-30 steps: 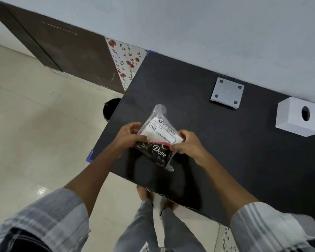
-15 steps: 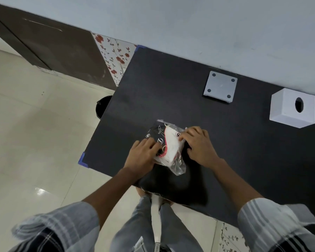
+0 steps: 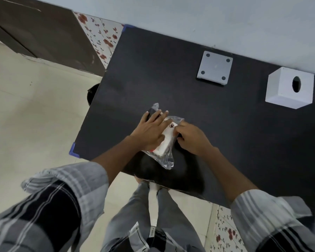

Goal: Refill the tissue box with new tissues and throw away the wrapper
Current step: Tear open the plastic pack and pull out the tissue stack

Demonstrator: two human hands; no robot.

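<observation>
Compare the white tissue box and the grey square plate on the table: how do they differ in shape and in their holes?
The white tissue box is a tall block, while the grey square plate is thin and flat. The box shows one oval hole, in the middle of one face; the plate shows four small dark round spots, one near each corner. The box is white; the plate is grey. Both stand untouched on the black table, near the wall.

A room in a home: a dark surface (image 3: 171,84) stands against a plain pale wall (image 3: 207,17), over glossy cream floor tiles (image 3: 35,115). Red-flowered wallpaper (image 3: 100,37) and a dark wooden door (image 3: 40,30) sit to the left.
</observation>
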